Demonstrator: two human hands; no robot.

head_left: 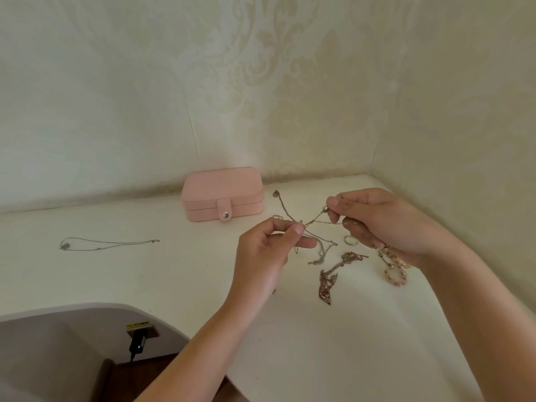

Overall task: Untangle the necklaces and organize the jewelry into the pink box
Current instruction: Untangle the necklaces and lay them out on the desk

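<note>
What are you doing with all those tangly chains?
A person is picking apart a knot of thin gold chains. The left hand pinches one spot and the right hand pinches another, lifting part of the tangle off the white table. A silver necklace lies stretched out on its own at the left. A reddish chain heap, a ring and a pink bead bracelet lie near the right hand. The pink box sits snapped shut at the back.

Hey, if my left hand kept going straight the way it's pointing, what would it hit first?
Probably the right hand, just across the gold chain that the left hand also pinches; depth is unclear.
</note>
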